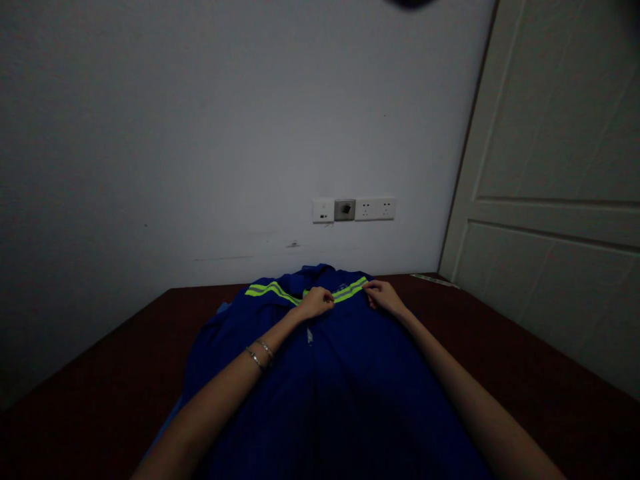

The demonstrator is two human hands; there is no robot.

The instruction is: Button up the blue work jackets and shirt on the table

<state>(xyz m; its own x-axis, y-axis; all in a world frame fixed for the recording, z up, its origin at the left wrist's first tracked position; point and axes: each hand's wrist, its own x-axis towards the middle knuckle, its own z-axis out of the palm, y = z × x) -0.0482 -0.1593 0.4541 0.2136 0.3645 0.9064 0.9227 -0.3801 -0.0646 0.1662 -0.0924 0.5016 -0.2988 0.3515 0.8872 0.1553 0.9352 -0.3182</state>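
Note:
A dark blue work jacket (350, 353) lies spread out in front of me, with yellow-green reflective strips (350, 291) across its upper part. Near its middle a small pale zip pull or tag (310, 335) shows; which one I cannot tell. My left hand (318, 303), below two bracelets on the wrist, has its fingers curled closed on the fabric at the inner end of the right-hand strip. At that strip's outer end, my right hand (383, 295) pinches the jacket between thumb and fingers. The lower part of the jacket fades into shadow.
The jacket rests on a dark reddish-brown surface (145, 353) that reaches a pale wall (225, 167). Sockets (375, 209) and a grey switch plate (345, 209) sit low on the wall. A panelled door (550, 187) stands at the right, with a flat strip (435, 280) near its foot.

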